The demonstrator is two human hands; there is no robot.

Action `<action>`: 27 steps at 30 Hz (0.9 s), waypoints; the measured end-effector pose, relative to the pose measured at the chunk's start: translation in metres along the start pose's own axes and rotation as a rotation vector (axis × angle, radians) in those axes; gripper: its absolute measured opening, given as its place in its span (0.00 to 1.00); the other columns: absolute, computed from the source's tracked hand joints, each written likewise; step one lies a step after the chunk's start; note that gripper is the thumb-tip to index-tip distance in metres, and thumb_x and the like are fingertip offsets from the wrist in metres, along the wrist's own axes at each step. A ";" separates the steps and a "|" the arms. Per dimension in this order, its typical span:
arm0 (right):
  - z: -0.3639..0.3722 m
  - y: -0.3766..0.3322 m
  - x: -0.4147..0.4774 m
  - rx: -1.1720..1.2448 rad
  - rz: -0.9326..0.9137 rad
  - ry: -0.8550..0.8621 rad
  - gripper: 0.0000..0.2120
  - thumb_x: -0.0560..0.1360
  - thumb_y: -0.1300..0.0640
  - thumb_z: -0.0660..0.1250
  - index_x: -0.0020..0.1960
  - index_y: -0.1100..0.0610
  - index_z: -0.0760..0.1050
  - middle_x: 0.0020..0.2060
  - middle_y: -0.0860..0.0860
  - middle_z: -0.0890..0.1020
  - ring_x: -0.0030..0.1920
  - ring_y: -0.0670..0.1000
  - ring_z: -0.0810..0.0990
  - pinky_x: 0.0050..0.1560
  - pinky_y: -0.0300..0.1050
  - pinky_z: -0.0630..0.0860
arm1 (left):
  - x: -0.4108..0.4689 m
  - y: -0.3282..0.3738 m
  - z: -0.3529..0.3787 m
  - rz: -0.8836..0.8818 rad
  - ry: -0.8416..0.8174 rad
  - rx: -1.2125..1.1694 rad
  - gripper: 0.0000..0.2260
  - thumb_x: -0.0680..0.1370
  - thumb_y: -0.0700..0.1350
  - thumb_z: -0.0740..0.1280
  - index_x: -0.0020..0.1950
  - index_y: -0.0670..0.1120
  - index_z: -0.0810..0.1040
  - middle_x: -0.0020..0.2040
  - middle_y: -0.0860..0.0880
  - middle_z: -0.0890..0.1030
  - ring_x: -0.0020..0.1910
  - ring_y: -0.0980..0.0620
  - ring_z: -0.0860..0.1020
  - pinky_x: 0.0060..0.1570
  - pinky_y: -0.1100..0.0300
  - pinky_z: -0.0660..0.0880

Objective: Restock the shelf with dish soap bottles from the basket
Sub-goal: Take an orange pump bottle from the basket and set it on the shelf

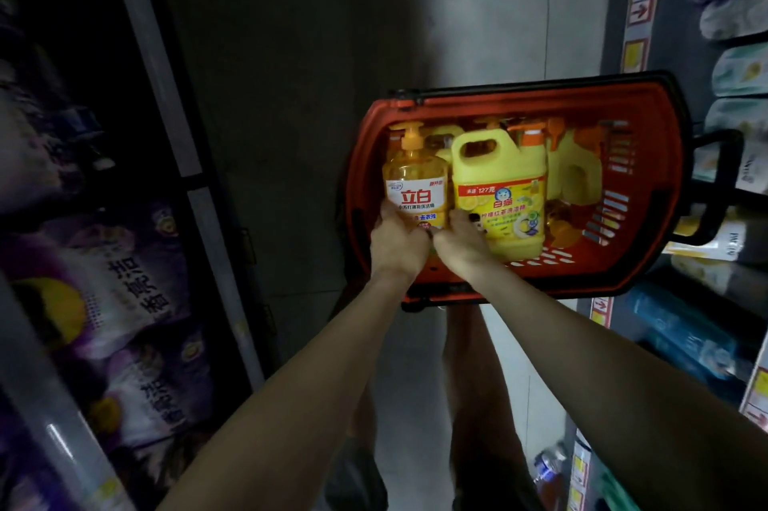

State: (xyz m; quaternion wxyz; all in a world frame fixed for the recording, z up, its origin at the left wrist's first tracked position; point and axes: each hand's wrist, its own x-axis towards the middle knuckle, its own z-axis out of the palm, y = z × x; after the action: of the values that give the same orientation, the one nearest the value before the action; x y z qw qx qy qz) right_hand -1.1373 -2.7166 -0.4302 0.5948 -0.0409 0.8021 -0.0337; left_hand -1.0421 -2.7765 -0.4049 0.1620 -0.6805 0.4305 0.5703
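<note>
We hold the pump bottle (415, 186) in the red basket (582, 282) with both hands. Our left hand (399, 244) and right hand (461, 240) curl fingers round its near end (its pump points far away).

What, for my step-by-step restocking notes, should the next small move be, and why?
Probably lift the amber pump bottle straight up out of the red basket. The left hand and right hand both appear to grip its lower end, yet it sits inside the rim, tight against the yellow jug, so a vertical pull seems least likely to snag.
</note>
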 end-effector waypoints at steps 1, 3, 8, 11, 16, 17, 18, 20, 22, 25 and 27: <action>0.002 0.000 0.004 0.057 0.011 0.000 0.26 0.82 0.46 0.67 0.76 0.53 0.69 0.70 0.56 0.78 0.69 0.61 0.77 0.59 0.49 0.69 | 0.001 0.000 0.001 -0.015 -0.004 -0.031 0.27 0.78 0.41 0.68 0.78 0.49 0.68 0.66 0.45 0.81 0.64 0.42 0.80 0.57 0.56 0.75; 0.008 -0.001 0.013 0.173 0.031 0.011 0.29 0.79 0.44 0.71 0.76 0.53 0.70 0.70 0.56 0.79 0.68 0.60 0.78 0.64 0.50 0.72 | 0.003 0.000 0.004 -0.033 -0.024 -0.064 0.30 0.79 0.40 0.68 0.80 0.50 0.65 0.67 0.45 0.80 0.64 0.42 0.80 0.61 0.53 0.77; 0.023 0.000 0.020 0.291 0.004 0.032 0.37 0.75 0.41 0.73 0.79 0.54 0.66 0.72 0.56 0.76 0.71 0.61 0.76 0.72 0.63 0.73 | 0.011 -0.002 0.002 -0.052 -0.046 -0.046 0.30 0.80 0.41 0.67 0.81 0.51 0.64 0.69 0.45 0.80 0.66 0.42 0.79 0.64 0.51 0.77; 0.029 0.004 0.022 0.347 -0.001 0.076 0.34 0.77 0.46 0.73 0.79 0.52 0.66 0.73 0.55 0.74 0.71 0.59 0.76 0.72 0.62 0.73 | 0.016 0.002 0.007 -0.117 -0.033 -0.065 0.26 0.82 0.42 0.66 0.79 0.49 0.65 0.71 0.45 0.79 0.69 0.42 0.78 0.69 0.48 0.75; 0.030 0.002 0.026 0.400 -0.007 0.101 0.32 0.80 0.49 0.71 0.81 0.52 0.65 0.75 0.56 0.73 0.73 0.61 0.74 0.73 0.62 0.73 | 0.016 0.011 0.014 -0.206 -0.004 -0.120 0.25 0.83 0.47 0.68 0.78 0.50 0.66 0.70 0.45 0.78 0.68 0.42 0.78 0.70 0.45 0.75; 0.029 0.004 0.026 0.356 -0.011 0.100 0.33 0.80 0.48 0.71 0.82 0.52 0.64 0.76 0.57 0.72 0.75 0.61 0.72 0.74 0.63 0.71 | 0.016 0.011 0.013 -0.209 -0.004 -0.116 0.25 0.83 0.47 0.69 0.78 0.50 0.66 0.69 0.46 0.78 0.68 0.42 0.79 0.70 0.45 0.75; 0.027 0.007 0.026 0.332 -0.006 0.096 0.33 0.81 0.48 0.70 0.82 0.52 0.63 0.77 0.56 0.71 0.76 0.61 0.71 0.75 0.63 0.71 | 0.016 0.012 0.012 -0.214 -0.007 -0.111 0.24 0.82 0.47 0.69 0.77 0.51 0.67 0.68 0.46 0.79 0.67 0.42 0.79 0.70 0.45 0.76; 0.025 0.013 0.026 0.363 0.016 0.065 0.30 0.82 0.52 0.67 0.82 0.51 0.62 0.77 0.55 0.70 0.75 0.61 0.72 0.74 0.63 0.72 | 0.015 0.012 0.010 -0.228 -0.025 -0.123 0.23 0.81 0.46 0.71 0.74 0.50 0.69 0.65 0.46 0.81 0.64 0.43 0.81 0.67 0.45 0.78; 0.023 0.018 0.024 0.437 0.039 0.033 0.28 0.83 0.57 0.65 0.81 0.50 0.62 0.75 0.54 0.72 0.71 0.59 0.75 0.67 0.58 0.76 | 0.012 0.011 0.010 -0.234 -0.049 -0.129 0.21 0.80 0.45 0.72 0.72 0.49 0.71 0.62 0.47 0.82 0.60 0.44 0.82 0.63 0.46 0.80; 0.018 0.023 0.018 0.538 0.048 0.000 0.24 0.83 0.61 0.65 0.77 0.53 0.65 0.66 0.55 0.81 0.61 0.55 0.83 0.48 0.46 0.78 | 0.003 0.011 0.010 -0.216 -0.061 -0.135 0.19 0.80 0.45 0.72 0.69 0.50 0.72 0.57 0.50 0.83 0.57 0.46 0.83 0.61 0.47 0.81; 0.012 0.025 0.013 0.576 0.034 -0.014 0.23 0.81 0.62 0.69 0.74 0.54 0.68 0.62 0.54 0.84 0.59 0.56 0.84 0.51 0.50 0.81 | -0.006 0.012 0.009 -0.199 -0.046 -0.138 0.17 0.80 0.45 0.71 0.68 0.50 0.74 0.57 0.51 0.84 0.57 0.46 0.83 0.62 0.47 0.81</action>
State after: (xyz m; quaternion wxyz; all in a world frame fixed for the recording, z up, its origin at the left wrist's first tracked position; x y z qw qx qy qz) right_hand -1.1299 -2.6928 -0.4491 0.5881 0.1430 0.7559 -0.2497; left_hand -1.0574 -2.7745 -0.3991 0.1806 -0.7160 0.3168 0.5953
